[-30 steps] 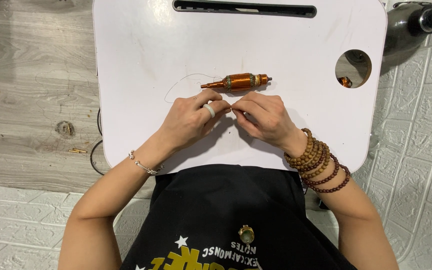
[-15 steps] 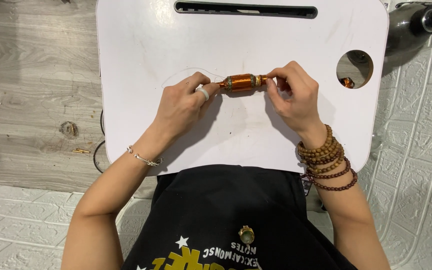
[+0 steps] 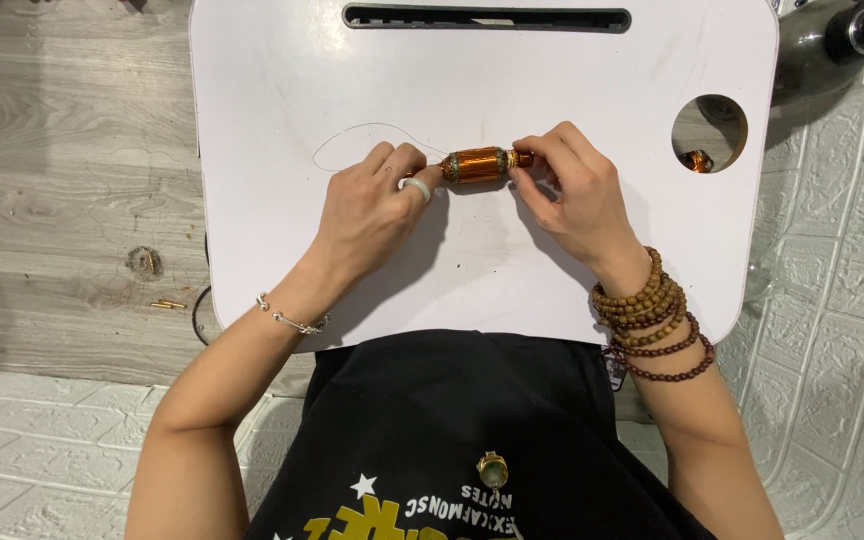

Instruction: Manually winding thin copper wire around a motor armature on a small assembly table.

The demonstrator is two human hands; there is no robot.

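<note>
A copper-wound motor armature [image 3: 479,165] lies sideways on the white lap table [image 3: 282,90]. My left hand [image 3: 377,205], with a pale ring on one finger, pinches its left shaft end. My right hand [image 3: 572,195] grips its right end between fingertips. A thin loose wire [image 3: 362,128] curls from the armature's left side across the table top. A thin bangle sits on my left wrist, and several strands of brown wooden beads [image 3: 647,310] wrap my right wrist.
The table has a long slot [image 3: 487,18] at its far edge and a round hole [image 3: 709,132] at the right, showing a small copper coil below. A dark bottle [image 3: 837,40] lies at the top right. Small brass parts [image 3: 167,304] rest on the wooden floor, left.
Both hands moved up from the table's middle to the armature and took hold of its two ends; it now sits between my fingertips.
</note>
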